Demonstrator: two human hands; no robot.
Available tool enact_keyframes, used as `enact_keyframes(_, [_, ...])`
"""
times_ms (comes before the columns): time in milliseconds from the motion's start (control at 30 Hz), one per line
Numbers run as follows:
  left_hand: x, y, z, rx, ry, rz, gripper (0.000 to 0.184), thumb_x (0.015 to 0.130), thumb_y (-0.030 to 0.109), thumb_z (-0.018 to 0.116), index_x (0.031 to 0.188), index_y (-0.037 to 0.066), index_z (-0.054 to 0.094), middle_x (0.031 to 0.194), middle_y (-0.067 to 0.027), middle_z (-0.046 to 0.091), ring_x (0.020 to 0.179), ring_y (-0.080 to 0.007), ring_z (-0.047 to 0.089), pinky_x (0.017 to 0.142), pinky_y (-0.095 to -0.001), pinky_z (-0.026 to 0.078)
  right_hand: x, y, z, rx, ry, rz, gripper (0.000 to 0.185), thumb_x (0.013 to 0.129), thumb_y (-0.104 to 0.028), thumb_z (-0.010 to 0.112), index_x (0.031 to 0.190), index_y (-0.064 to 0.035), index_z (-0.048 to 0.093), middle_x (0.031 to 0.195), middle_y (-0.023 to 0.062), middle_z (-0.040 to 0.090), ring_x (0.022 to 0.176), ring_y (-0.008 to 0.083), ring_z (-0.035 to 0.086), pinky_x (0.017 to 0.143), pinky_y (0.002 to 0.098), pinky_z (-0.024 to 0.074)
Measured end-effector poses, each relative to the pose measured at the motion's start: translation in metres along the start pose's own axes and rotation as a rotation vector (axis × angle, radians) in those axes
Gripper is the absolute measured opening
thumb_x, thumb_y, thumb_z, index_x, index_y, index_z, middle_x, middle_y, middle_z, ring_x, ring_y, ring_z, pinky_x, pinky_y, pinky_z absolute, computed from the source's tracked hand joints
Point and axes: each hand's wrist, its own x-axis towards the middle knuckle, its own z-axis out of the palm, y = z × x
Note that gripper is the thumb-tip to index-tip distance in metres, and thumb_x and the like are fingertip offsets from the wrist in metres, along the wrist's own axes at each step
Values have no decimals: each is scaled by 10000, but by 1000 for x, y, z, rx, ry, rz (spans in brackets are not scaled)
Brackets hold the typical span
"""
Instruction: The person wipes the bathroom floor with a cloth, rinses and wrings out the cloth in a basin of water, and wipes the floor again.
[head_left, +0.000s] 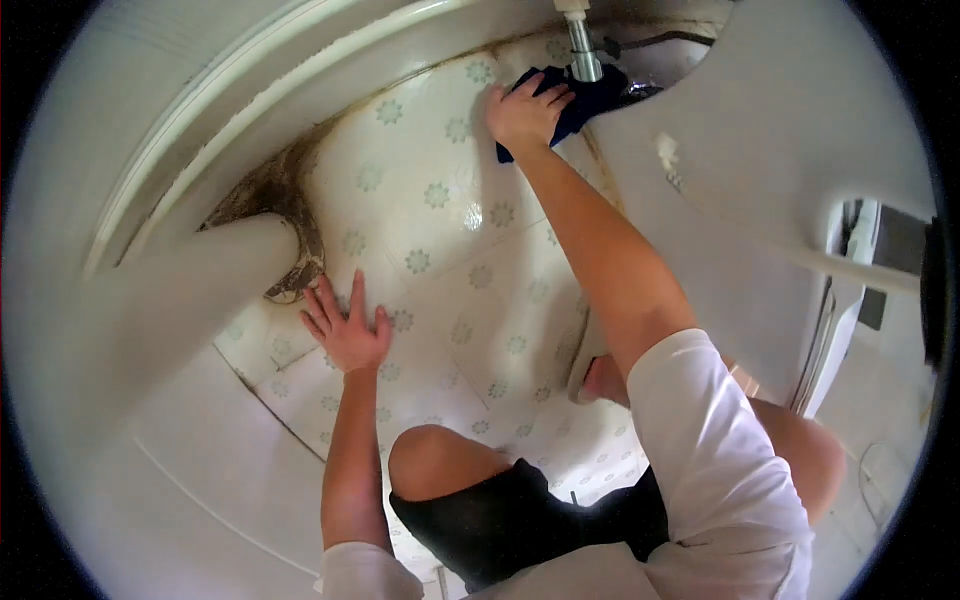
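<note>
My right hand (527, 112) lies on a dark blue cloth (597, 98), its fingers spread and pressing it against the tiled floor. The cloth is bunched around the foot of a short chrome pipe (584, 58). Lower left, my left hand (347, 335) rests on the floor with its fingers apart and nothing in it. Its fingertips are close to the grimy base (308, 245) of a thick white pipe (235, 258). Part of the cloth's far side is hidden behind the chrome pipe and a white surface.
Brown grime (400, 88) lines the curved edge where the patterned floor tiles (440, 230) meet the white wall. A large white surface (720, 150) stands close on the right. My bent knee (440, 460) and a slippered foot (603, 380) are below.
</note>
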Motion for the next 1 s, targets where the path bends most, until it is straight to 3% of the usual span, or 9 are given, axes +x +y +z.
enact_keyframes(67, [-1,1,-1,-5,-7,-2,690,868,436,670,1544,383,542,1718,-168,288,1597,-447,164,1275,-651,77,18,-3,-1,-100,-25,38,874,1025,-510,407,1551,180,301,1614,410,300,1506,614,221,1285,605,64])
enact_keyframes(100, [0,1,-1,-9,1,3,690,866,435,666,1543,379,544,1722,-171,279,1593,-448,177,1272,-655,85,35,0,7,-175,-65,42,836,1016,-492,431,1542,152,345,1633,354,320,1470,589,308,1268,605,135])
enact_keyframes(167, [-1,2,1,9,-5,5,693,863,434,664,1543,373,547,1723,-175,275,1590,-451,186,1269,-660,93,67,5,16,-263,-130,29,807,1017,-482,438,1532,136,363,1616,337,345,1458,563,330,1250,587,166])
enact_keyframes(433, [1,-3,4,27,-3,21,694,840,397,656,1526,347,570,1723,-194,267,1589,-477,175,1256,-682,104,150,53,-10,-37,-63,80,693,1024,-440,465,1492,71,435,1548,273,447,1413,460,418,1178,519,290])
enact_keyframes(633, [2,-2,2,34,-14,26,680,856,411,637,1529,334,569,1722,-199,268,1588,-480,178,1258,-680,102,161,83,-13,-102,20,249,610,1029,-408,486,1462,22,488,1496,224,523,1379,382,484,1124,467,383])
enact_keyframes(833, [2,0,-2,37,-5,30,666,862,410,630,1521,332,580,1724,-192,270,1586,-480,181,1259,-677,106,124,37,13,-251,57,454,531,1034,-376,507,1431,-26,542,1445,176,600,1344,305,549,1070,416,475])
enact_keyframes(867, [3,1,-2,34,-12,28,666,861,407,631,1521,332,580,1724,-192,270,1586,-479,184,1259,-677,106,118,36,20,-232,91,435,518,1034,-371,510,1426,-34,551,1437,168,612,1339,292,560,1061,407,491])
enact_keyframes(933, [2,-1,0,34,-24,18,667,860,402,633,1521,331,580,1724,-190,270,1586,-475,189,1259,-676,107,118,76,103,-82,339,190,520,1036,-347,505,1447,-31,540,1449,188,598,1347,330,546,1075,428,485])
enact_keyframes(1000, [-1,-3,0,30,6,36,667,857,397,637,1519,331,582,1723,-188,275,1584,-473,200,1260,-676,114,118,51,54,-64,170,222,520,1037,-342,502,1449,-26,534,1453,195,593,1350,337,541,1081,431,479])
